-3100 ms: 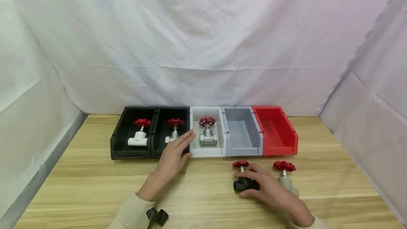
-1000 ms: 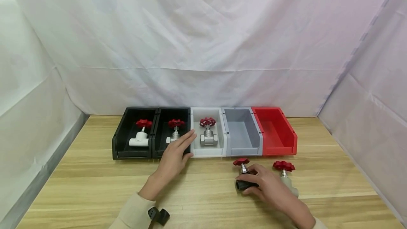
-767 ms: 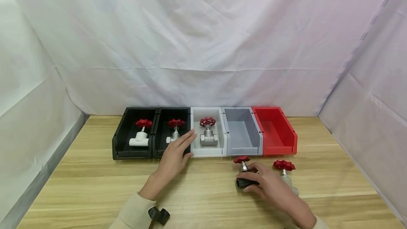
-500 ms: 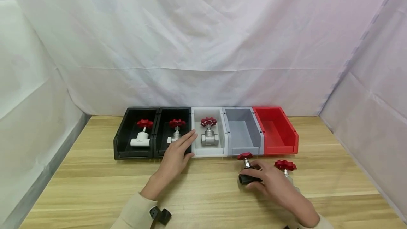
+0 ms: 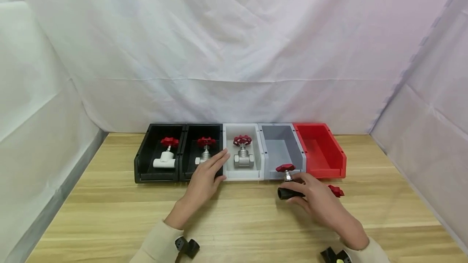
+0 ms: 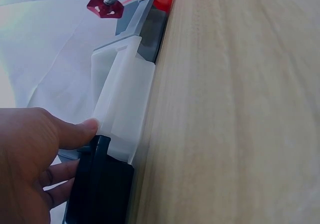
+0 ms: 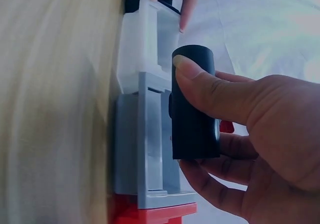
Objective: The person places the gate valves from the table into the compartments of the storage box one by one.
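Right hand (image 5: 319,198): we grip the black valve (image 5: 289,194), wheel up, above the worktop (image 5: 237,224) by the grey bin's (image 5: 271,175) near edge | Left hand (image 5: 203,181): fingers outstretched, we touch the white bin's (image 5: 234,175) left edge

Plain cream sleeves (image 5: 158,242), boxy black wrist cameras (image 5: 187,247) — yellow patch (image 5: 340,260) on the right.

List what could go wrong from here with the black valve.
1. Snag: the body of the black valve is just in front of the gray bin in the head view, so it might catch the front lip if moved in.
2. Slip: the right hand holds the round body between thumb and fingers; it could roll.
3. Bump: another red handwheel shows beyond that hand, mostly hidden, so it may get knocked.
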`<action>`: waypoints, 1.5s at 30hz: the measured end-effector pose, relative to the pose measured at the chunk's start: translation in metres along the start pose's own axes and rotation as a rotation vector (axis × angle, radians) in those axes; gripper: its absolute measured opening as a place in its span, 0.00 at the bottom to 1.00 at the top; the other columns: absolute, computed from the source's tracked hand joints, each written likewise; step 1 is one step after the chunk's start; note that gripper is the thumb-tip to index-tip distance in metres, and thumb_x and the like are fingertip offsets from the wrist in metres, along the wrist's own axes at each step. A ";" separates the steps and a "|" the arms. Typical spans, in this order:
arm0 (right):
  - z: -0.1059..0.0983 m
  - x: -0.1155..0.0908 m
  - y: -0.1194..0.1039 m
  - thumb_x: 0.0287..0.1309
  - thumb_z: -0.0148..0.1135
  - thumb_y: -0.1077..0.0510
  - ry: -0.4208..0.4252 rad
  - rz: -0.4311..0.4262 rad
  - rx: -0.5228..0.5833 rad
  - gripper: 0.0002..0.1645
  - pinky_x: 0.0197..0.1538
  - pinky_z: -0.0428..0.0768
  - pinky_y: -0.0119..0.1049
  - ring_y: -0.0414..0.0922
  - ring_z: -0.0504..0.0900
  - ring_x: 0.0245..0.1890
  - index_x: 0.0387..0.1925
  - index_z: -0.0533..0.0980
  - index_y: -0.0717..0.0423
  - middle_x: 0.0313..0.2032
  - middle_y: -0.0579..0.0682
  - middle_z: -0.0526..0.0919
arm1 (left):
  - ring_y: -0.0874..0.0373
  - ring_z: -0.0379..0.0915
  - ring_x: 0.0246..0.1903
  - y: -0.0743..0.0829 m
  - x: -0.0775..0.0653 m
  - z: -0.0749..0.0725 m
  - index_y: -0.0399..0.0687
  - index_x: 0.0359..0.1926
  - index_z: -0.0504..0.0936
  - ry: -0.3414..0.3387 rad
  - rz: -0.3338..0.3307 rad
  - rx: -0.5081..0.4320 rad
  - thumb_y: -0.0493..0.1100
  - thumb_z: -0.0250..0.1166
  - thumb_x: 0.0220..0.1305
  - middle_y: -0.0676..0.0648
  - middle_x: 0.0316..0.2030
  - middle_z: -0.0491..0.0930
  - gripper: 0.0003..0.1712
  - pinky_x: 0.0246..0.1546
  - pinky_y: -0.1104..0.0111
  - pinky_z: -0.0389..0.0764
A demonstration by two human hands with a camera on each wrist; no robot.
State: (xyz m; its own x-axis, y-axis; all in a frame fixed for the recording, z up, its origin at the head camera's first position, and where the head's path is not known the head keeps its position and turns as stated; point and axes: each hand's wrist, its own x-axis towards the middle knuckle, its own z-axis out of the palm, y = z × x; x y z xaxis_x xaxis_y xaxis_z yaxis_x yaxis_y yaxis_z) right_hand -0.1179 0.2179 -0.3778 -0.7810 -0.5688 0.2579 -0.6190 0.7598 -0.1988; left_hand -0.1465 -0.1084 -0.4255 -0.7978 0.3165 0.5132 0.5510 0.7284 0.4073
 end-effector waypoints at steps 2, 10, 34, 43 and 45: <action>-0.002 0.002 0.001 0.43 0.77 0.54 0.000 0.007 0.002 0.28 0.38 0.81 0.36 0.42 0.75 0.42 0.50 0.82 0.37 0.44 0.46 0.77 | 0.48 0.70 0.57 0.000 0.000 0.000 0.49 0.68 0.68 -0.002 0.001 0.001 0.35 0.74 0.51 0.50 0.67 0.65 0.43 0.54 0.51 0.71; -0.007 0.014 0.005 0.42 0.78 0.56 0.035 -0.010 -0.015 0.27 0.34 0.79 0.32 0.42 0.75 0.39 0.49 0.83 0.40 0.42 0.48 0.77 | 0.48 0.70 0.57 -0.001 0.000 0.001 0.49 0.67 0.69 0.009 0.009 0.001 0.34 0.74 0.50 0.50 0.67 0.65 0.43 0.53 0.51 0.72; -0.006 0.047 0.021 0.41 0.78 0.58 0.066 0.023 0.005 0.29 0.39 0.82 0.41 0.48 0.75 0.44 0.50 0.82 0.44 0.44 0.52 0.76 | 0.48 0.71 0.56 -0.003 -0.001 0.003 0.50 0.67 0.69 0.010 0.004 0.011 0.35 0.75 0.50 0.51 0.67 0.65 0.43 0.51 0.52 0.73; -0.004 0.061 0.028 0.44 0.77 0.57 0.039 0.054 0.021 0.26 0.42 0.81 0.44 0.49 0.75 0.45 0.50 0.82 0.44 0.46 0.54 0.76 | 0.48 0.71 0.56 -0.003 -0.001 0.003 0.50 0.68 0.68 0.004 0.002 0.004 0.35 0.74 0.50 0.51 0.67 0.64 0.43 0.52 0.52 0.72; -0.002 0.064 0.029 0.44 0.77 0.57 0.029 0.067 0.030 0.27 0.41 0.82 0.44 0.49 0.75 0.45 0.50 0.82 0.44 0.46 0.54 0.76 | 0.48 0.71 0.56 -0.003 -0.001 0.002 0.51 0.68 0.68 0.007 0.001 0.005 0.35 0.74 0.50 0.51 0.67 0.65 0.43 0.52 0.51 0.72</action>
State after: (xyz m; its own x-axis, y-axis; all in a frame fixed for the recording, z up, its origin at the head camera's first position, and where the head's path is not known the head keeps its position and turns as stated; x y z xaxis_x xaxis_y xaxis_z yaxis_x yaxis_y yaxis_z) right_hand -0.1860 0.2044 -0.3649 -0.8182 -0.5073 0.2706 -0.5681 0.7858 -0.2445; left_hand -0.1482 -0.1092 -0.4289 -0.7956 0.3127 0.5189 0.5502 0.7314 0.4030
